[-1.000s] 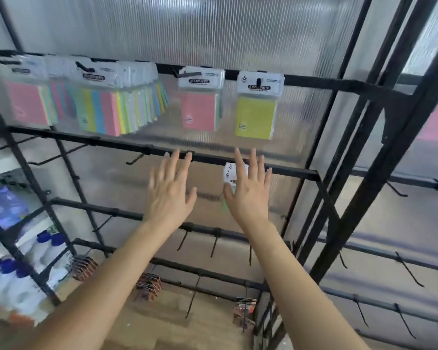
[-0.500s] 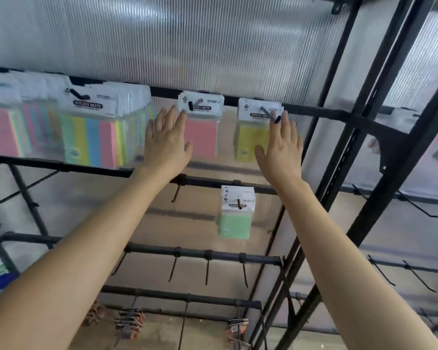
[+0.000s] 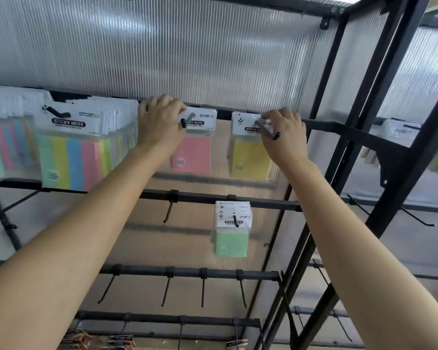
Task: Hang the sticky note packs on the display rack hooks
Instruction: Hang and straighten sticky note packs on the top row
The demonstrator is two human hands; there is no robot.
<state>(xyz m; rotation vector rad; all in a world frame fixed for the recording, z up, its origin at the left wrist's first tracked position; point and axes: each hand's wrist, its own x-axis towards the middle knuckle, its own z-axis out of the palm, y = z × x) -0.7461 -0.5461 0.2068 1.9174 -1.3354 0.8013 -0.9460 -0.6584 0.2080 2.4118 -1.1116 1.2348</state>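
Our left hand [image 3: 159, 127] gripped the header of the pink pack [image 3: 194, 154], our right hand [image 3: 285, 137] pinched the yellow pack [image 3: 248, 157]; both packs hung on top-row hooks of the rack [image 3: 268, 204].

Both hands have risen from the 2nd rail to the top rail. The left hand [image 3: 159, 122], fingers straight 1.0 s ago, now curls its fingers on the header of the pink pack [image 3: 195, 152]. The right hand [image 3: 283, 132] now curls likewise on the yellow pack [image 3: 248, 157] header, at its hook [image 3: 266, 130].
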